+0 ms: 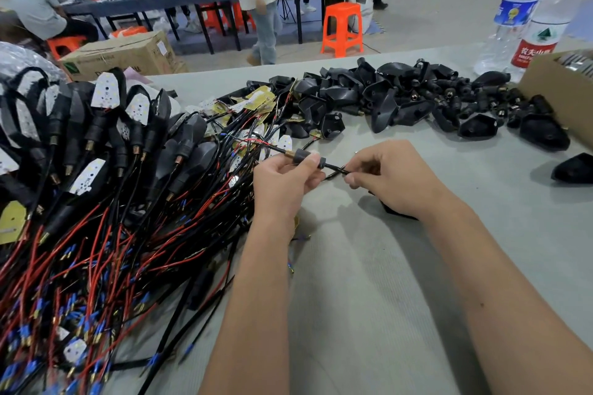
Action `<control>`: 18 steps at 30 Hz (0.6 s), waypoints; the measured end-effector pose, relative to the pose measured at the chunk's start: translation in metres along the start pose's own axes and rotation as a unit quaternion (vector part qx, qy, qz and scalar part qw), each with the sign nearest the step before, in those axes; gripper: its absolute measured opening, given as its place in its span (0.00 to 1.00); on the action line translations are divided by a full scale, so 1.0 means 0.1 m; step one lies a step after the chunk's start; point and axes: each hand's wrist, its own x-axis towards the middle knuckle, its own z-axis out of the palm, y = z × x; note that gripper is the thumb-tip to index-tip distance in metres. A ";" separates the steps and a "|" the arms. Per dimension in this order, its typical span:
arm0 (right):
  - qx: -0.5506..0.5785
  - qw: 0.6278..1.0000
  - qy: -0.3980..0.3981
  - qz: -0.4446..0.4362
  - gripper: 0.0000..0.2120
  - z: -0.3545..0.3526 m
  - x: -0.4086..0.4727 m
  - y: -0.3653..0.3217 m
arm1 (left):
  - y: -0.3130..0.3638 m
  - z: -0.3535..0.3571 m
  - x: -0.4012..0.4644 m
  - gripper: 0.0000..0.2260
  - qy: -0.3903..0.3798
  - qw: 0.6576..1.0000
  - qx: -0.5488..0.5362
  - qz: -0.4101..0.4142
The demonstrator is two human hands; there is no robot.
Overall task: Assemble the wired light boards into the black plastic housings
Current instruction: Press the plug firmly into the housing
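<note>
My left hand (284, 175) pinches a small black stem piece (303, 155) with a brass end, and a black wire (335, 170) passes through it. My right hand (382, 176) grips that wire just right of the stem, fingers closed. A dark housing part (390, 210) lies under my right wrist, mostly hidden. Loose wired light boards (253, 106) with red and black leads lie just beyond my hands. A heap of empty black plastic housings (385, 96) spreads across the far side of the grey table (369, 266). Assembled units (106, 125) with white boards are stacked at the left.
A tangle of red and black wires (96, 266) with blue tips covers the left of the table. Two water bottles (526, 19) stand at the far right by a cardboard box (564, 90). One lone housing (574, 168) lies at the right edge. People, tables and an orange stool (341, 29) are beyond.
</note>
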 end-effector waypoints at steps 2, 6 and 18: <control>0.009 1.000 0.014 -0.016 0.03 0.05 0.01 -0.05 | -0.02 0.04 -0.01 0.03 -0.016 1.000 -0.009 -0.006; -0.001 1.000 0.010 -0.028 0.01 0.09 0.01 -0.10 | -0.04 0.07 -0.03 0.03 -0.017 1.000 0.007 -0.004; -0.019 0.999 0.005 -0.025 0.07 0.06 -0.01 -0.03 | -0.03 0.09 -0.08 0.03 -0.041 0.998 -0.006 -0.040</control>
